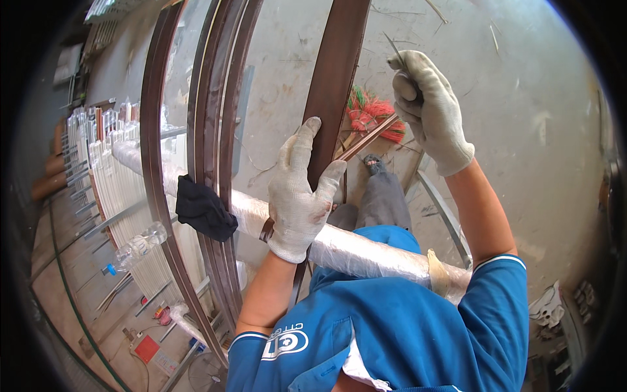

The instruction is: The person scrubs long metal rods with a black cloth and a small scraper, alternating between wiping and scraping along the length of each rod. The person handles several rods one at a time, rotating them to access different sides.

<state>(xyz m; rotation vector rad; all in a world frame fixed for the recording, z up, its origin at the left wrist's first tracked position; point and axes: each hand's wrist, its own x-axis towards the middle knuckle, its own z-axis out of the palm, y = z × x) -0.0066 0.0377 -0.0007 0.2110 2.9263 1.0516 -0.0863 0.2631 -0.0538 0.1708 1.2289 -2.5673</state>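
My left hand (302, 196), in a pale knitted work glove, lies across a long dark brown profile strip (334, 72). Its fingers curl over the left side and its thumb reaches over the right. Raised to the right, apart from the strip, my gloved right hand (431, 108) is closed on a thin knife (394, 47). The knife's narrow blade sticks up from the fingers, while most of its handle is hidden in the glove. Beyond my left hand, a narrow striped brown strip (369, 138) slants up to the right.
A plastic-wrapped roll (366, 251) crosses in front of my body. More brown profiles (153, 130) run along the left, with a black cloth (204, 208) draped over them. A plastic bottle (140, 248) and white profiles (121, 179) are farther left. A red-green broom (375, 114) lies on the floor.
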